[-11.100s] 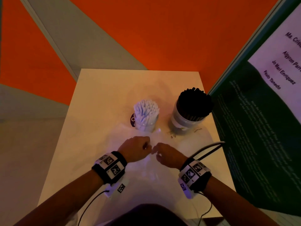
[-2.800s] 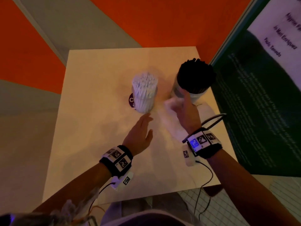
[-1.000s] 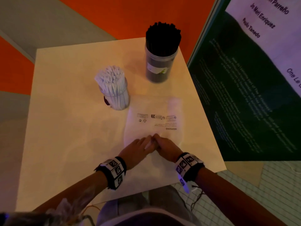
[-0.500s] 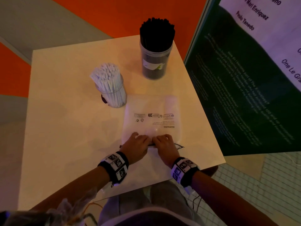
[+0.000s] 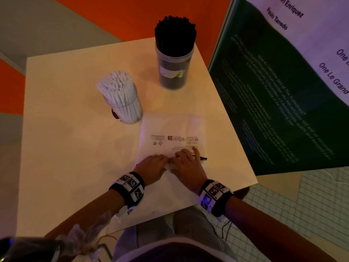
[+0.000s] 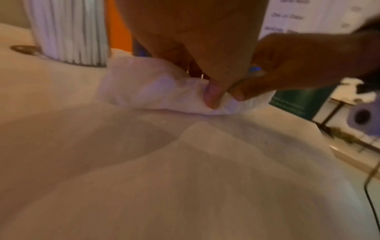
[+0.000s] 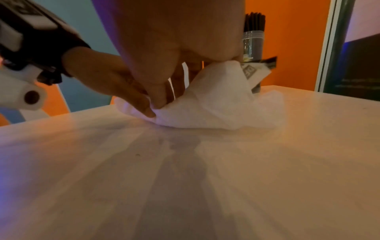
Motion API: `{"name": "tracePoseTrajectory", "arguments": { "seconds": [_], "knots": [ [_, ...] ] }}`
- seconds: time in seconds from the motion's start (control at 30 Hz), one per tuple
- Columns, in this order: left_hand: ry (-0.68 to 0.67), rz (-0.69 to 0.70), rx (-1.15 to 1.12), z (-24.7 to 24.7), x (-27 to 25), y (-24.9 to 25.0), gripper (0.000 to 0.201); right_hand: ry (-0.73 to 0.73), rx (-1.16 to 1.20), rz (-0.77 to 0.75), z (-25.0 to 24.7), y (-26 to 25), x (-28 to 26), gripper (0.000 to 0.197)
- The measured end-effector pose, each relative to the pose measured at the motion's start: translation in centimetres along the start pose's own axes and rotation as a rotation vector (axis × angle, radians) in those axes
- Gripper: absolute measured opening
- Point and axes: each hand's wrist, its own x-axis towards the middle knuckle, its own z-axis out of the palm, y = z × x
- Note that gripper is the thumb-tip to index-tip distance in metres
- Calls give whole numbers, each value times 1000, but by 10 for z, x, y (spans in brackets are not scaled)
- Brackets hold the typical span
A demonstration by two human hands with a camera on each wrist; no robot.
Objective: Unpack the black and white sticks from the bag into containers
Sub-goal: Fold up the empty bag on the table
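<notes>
**Emptied bag folded at table's near edge**

Orange wall panels and a dark green poster (image 5: 273,110) frame a pale square table (image 5: 66,148), where the flattened bag (image 5: 172,132) lies with its printed warnings facing up. Seen from the head camera, the left hand (image 5: 153,167) and right hand (image 5: 187,167) meet at the bag's near edge, knuckles up, hiding what the fingers do. The wrist views fill that gap: the left hand's thumb and fingers pinch a bunched white fold (image 6: 185,97) against the tabletop, and the right hand's curled fingers grip the same crumpled edge (image 7: 216,105). Only the head camera shows both containers whole: white sticks (image 5: 118,91) packed in a clear cup beside the bag's far left corner, black sticks (image 5: 174,33) in a taller jar farther back. Both wrist pictures are blurred, and the bag's small print cannot be read.
</notes>
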Motion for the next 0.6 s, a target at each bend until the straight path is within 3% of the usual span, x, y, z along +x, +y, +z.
{"name": "tracePoseTrajectory", "arguments": {
  "seconds": [0.07, 0.17, 0.27, 0.37, 0.43, 0.5, 0.6],
  "knots": [
    [-36, -87, -104, -6, 3, -4, 31, -58, -7, -9, 3, 2, -6, 63],
    [-120, -108, -137, -11, 5, -2, 28, -52, -20, -3, 9, 5, -7, 41],
    [36, 17, 56, -4, -4, 6, 40, -118, 152, 112, 7, 12, 7, 22],
    [22, 71, 304, -1, -12, 9, 64, -335, 380, 175, 7, 25, 20, 31],
    [28, 79, 347, 1, -10, 6, 52, -386, 384, 155, 8, 26, 22, 35],
    [36, 51, 216, 4, -2, 0, 38, -227, 231, 102, 9, 20, 19, 38],
    [7, -77, -23, 1, 4, -8, 35, -15, 139, 35, 9, 9, 7, 54]
  ]
}}
